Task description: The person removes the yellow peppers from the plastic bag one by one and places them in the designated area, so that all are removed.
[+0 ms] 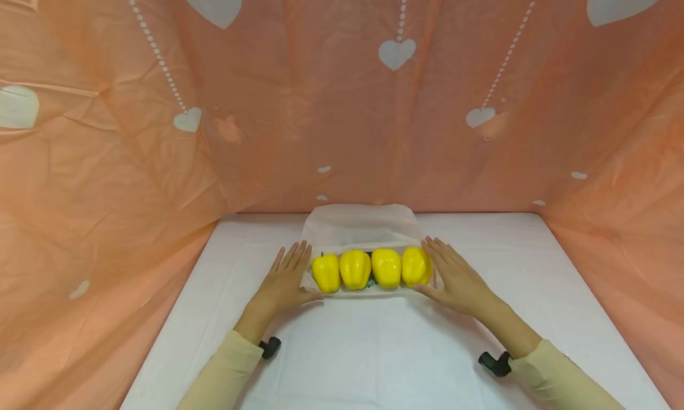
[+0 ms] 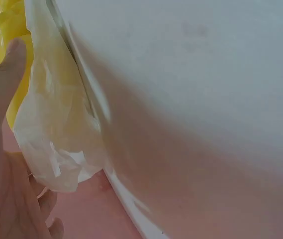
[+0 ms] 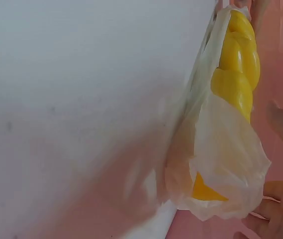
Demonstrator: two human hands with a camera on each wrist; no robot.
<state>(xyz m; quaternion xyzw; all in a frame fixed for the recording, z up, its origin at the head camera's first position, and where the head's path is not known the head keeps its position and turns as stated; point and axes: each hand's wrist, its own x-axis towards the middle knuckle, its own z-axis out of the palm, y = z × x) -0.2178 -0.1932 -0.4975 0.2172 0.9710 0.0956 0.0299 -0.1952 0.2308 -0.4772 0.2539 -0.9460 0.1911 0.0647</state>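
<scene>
Several yellow bell peppers (image 1: 355, 270) sit side by side in a row on a thin, translucent white sheet (image 1: 363, 226), whose far part spreads out behind them. Dark printing shows between the middle peppers. My left hand (image 1: 285, 279) is at the row's left end, fingers straight and spread, thumb near the front edge of the sheet. At the opposite end, my right hand (image 1: 456, 279) has its fingers extended beside the last pepper, with the thumb in front. Both wrist views show crumpled sheet ends (image 2: 56, 134) standing up around the outer peppers (image 3: 233, 89).
A white table (image 1: 342, 350) lies under everything. Behind it and along both sides hangs an orange-pink curtain (image 1: 342, 131) with white hearts. A black wrist device (image 1: 496, 364) is strapped on each arm, below beige sleeves (image 1: 227, 368).
</scene>
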